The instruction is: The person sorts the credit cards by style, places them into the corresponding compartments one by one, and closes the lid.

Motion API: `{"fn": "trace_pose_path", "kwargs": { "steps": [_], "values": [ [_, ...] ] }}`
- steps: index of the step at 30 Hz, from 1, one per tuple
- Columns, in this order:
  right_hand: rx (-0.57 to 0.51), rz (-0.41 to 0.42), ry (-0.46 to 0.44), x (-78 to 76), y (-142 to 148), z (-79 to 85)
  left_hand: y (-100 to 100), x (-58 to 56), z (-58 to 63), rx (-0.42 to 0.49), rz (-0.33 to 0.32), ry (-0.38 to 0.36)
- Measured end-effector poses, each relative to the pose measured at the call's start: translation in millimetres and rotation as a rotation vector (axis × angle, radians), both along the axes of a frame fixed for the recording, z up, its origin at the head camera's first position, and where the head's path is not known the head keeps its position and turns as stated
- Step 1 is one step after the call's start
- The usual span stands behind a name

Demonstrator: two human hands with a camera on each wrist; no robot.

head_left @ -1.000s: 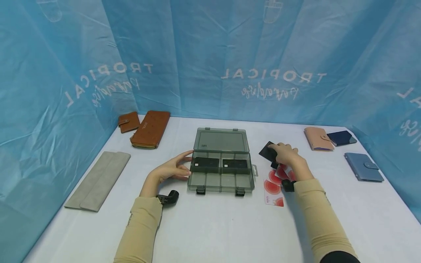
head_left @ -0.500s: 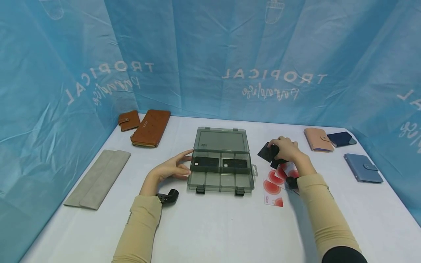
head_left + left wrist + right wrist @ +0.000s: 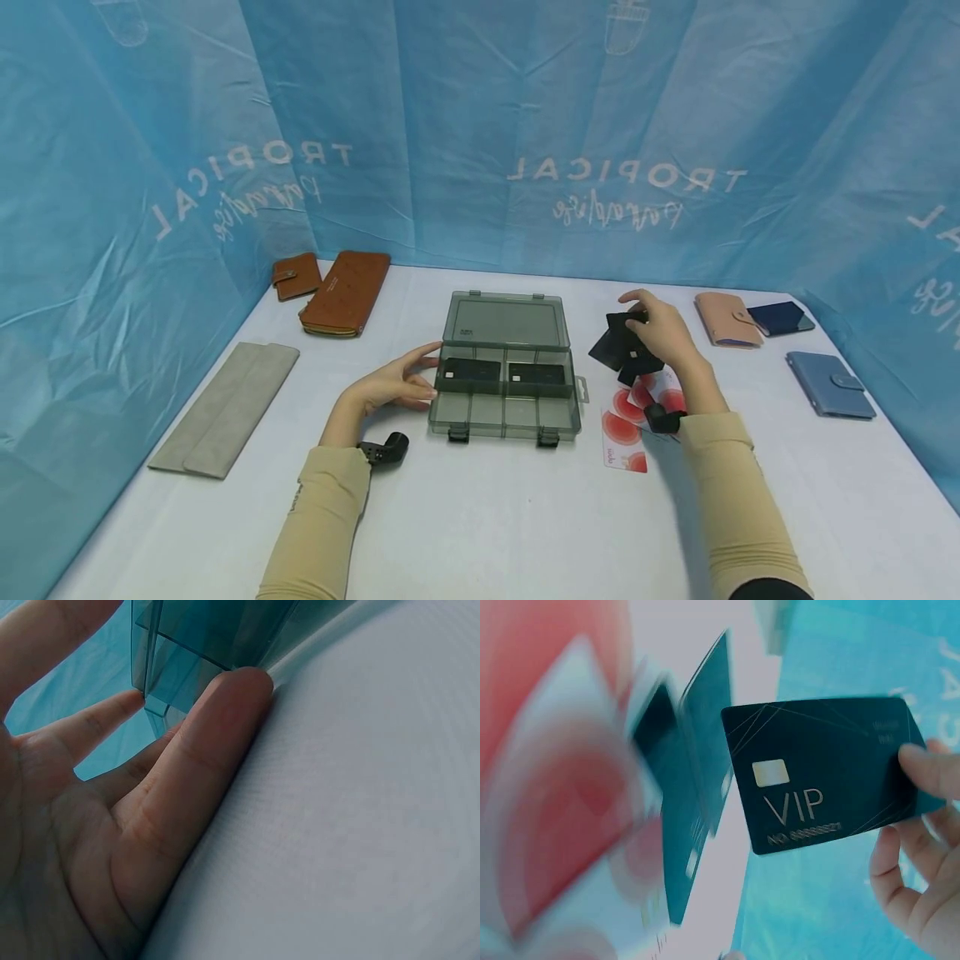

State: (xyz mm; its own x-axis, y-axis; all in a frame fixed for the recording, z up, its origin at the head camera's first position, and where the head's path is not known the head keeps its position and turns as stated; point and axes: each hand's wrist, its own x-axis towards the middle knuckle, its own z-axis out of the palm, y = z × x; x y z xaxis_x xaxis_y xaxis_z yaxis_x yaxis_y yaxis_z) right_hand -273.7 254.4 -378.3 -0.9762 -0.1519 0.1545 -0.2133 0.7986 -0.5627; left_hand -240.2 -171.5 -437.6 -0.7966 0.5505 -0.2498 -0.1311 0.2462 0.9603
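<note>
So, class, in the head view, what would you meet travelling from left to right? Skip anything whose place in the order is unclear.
Long flat grey pouch → large brown zipped wallet → open translucent green compartment box → black rectangular cards at the person's right hand → tan snap wallet → blue snap wallet.

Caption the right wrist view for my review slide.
Right hand pinches a VIP card, dark cards and blurred red cards at frame left.

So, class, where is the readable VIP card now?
In the right wrist view, the VIP card is pinched by the right hand, just right of two black cards.
</note>
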Motion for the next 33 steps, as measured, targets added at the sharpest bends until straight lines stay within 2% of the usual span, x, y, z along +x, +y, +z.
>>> {"fn": "trace_pose_path", "kwargs": {
  "steps": [6,16,21,24,26,29,33],
  "values": [
    [-0.171,-0.086,0.060,19.3,-16.2,0.4,-0.6,-0.6,0.4,0.004,0.000,-0.001],
    [-0.424,-0.127,0.043,34.5,-46.8,6.5,-0.8,1.4,1.2,0.006,0.007,-0.001],
    [-0.523,-0.103,-0.020,37.9,-57.8,5.7,-0.8,2.7,1.8,0.020,-0.003,-0.007],
    [-0.499,-0.057,-0.063,38.0,-62.8,1.6,-0.4,2.3,1.2,0.030,-0.006,-0.010],
    [-0.445,-0.011,-0.085,37.4,-66.3,-2.2,-0.1,2.1,0.6,0.029,-0.004,-0.007],
    [-0.337,0.064,-0.116,36.2,-72.3,-7.8,0.0,2.1,0.2,0.027,-0.001,-0.008],
    [-0.162,0.159,-0.105,35.3,-77.9,-15.5,-0.1,2.4,0.5,0.025,0.000,-0.010]
  ]
}}
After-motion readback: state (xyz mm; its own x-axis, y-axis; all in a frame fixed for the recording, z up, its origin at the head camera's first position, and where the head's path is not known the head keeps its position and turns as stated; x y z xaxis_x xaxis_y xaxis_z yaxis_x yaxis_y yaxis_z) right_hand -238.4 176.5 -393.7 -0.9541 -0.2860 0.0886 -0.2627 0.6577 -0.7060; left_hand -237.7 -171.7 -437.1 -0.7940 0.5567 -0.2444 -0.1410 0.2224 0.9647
